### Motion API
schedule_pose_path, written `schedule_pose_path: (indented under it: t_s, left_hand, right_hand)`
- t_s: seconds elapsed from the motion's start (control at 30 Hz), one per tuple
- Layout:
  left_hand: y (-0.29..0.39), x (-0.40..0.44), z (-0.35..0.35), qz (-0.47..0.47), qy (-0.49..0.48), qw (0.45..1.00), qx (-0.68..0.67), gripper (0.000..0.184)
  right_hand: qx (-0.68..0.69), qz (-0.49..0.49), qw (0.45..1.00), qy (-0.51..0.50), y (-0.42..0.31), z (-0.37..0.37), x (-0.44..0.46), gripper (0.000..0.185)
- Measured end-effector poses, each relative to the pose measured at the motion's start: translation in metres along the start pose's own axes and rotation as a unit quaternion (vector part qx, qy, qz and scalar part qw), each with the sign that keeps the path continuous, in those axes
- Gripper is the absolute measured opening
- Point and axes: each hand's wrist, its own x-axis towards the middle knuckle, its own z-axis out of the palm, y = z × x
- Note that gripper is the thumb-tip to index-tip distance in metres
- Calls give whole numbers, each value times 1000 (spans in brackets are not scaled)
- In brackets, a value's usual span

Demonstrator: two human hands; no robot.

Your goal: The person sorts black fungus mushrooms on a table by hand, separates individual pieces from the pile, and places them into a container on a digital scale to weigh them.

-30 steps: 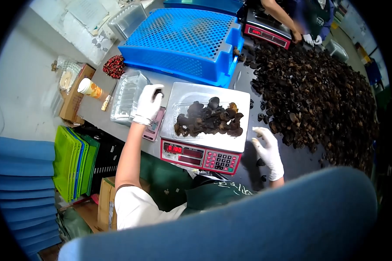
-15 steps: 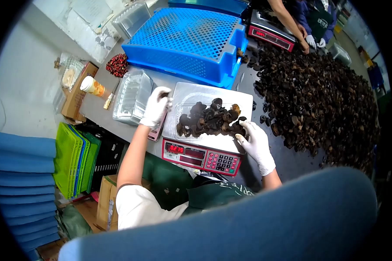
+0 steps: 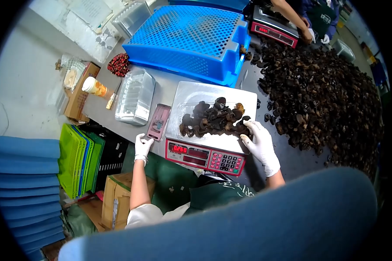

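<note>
Dark dried mushroom-like pieces (image 3: 213, 117) lie in a clear plastic tray (image 3: 174, 124) on the silver plate of a red scale (image 3: 204, 157), whose display reads 0.260. My right hand (image 3: 260, 143), in a white glove, is at the tray's right end with its fingertips against the dark pieces there; thumb and fingers are apart. My left hand (image 3: 143, 148), gloved too, is by the table's front edge, left of the scale and just below a pink flat device (image 3: 159, 122). Its fingers are apart and hold nothing.
A large heap of dark pieces (image 3: 322, 100) covers the table's right side. Behind the scale is a blue perforated crate (image 3: 183, 39). Clear containers (image 3: 135, 96), a paper cup (image 3: 94, 86) and red items (image 3: 118, 65) stand left. Other people's hands are near a second scale (image 3: 275, 34).
My left hand has come down from beside the clear containers to the table's front edge. My right hand has moved onto the tray's right end. The display went from 0.180 through 0.219 to 0.260.
</note>
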Motion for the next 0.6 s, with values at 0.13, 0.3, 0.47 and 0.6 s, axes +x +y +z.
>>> schedule_pose_path:
  t_s: [0.13,0.3,0.47,0.6]
  left_hand:
    - [-12,15,5,-45,2,998,35,69]
    - [-7,33,13,16,-25,998,52,43]
    - [29,22,9,-119,-12,992,28,46]
    - [29,20,-2,-117,-64,990,36,42]
  right_hand:
    - [2,11,1000,-18,-4,-3,1,42]
    - [-4,4,1000,-19,-1,-3,-1,41]
    - [-2,5,1000,-20,0,-3,-2,45]
    - [5,4,1000,-14,-1,-3,-2,45]
